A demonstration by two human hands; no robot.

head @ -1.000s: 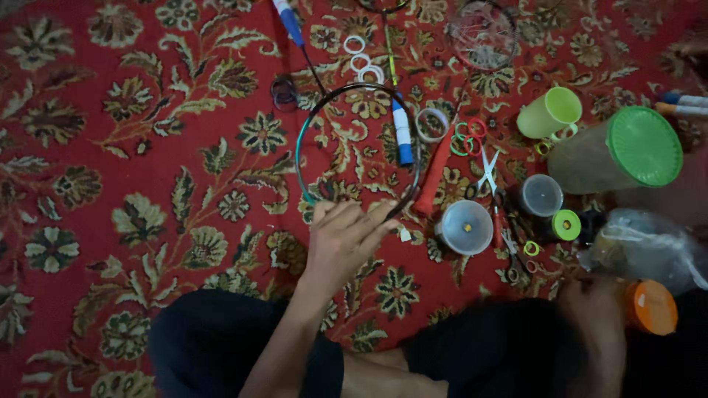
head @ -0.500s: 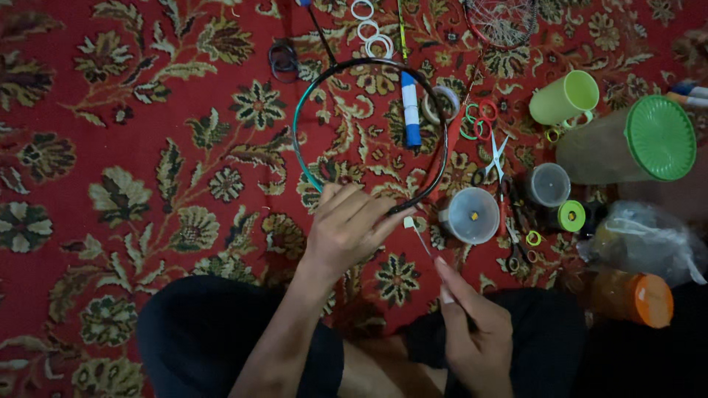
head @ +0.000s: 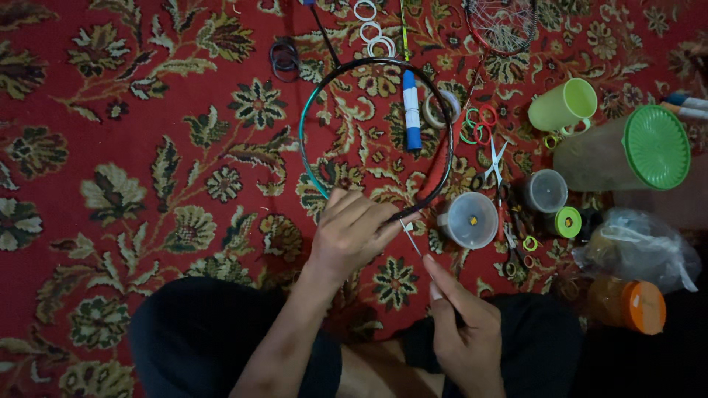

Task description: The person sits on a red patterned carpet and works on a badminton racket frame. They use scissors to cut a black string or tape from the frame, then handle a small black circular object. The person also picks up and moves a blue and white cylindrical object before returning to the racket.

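A seated person's left hand (head: 354,232) clamps the near edge of a dark hoop (head: 376,133) lying on a red floral carpet (head: 147,147), while the right hand (head: 461,324) pinches a thin pale strand (head: 410,239) running to the hoop. Beside them, a small clear tub (head: 470,220) holds one yellow bead, near a green-lidded jar (head: 627,151). The right hand has drawn slightly nearer the lap than half a second ago.

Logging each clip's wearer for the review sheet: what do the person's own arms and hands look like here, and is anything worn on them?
Both forearms are bare, with no sleeve in view. The left hand and right hand wear no gloves; no ring, watch or bracelet can be made out, though the light is dim. Dark trousers cover the crossed legs below.
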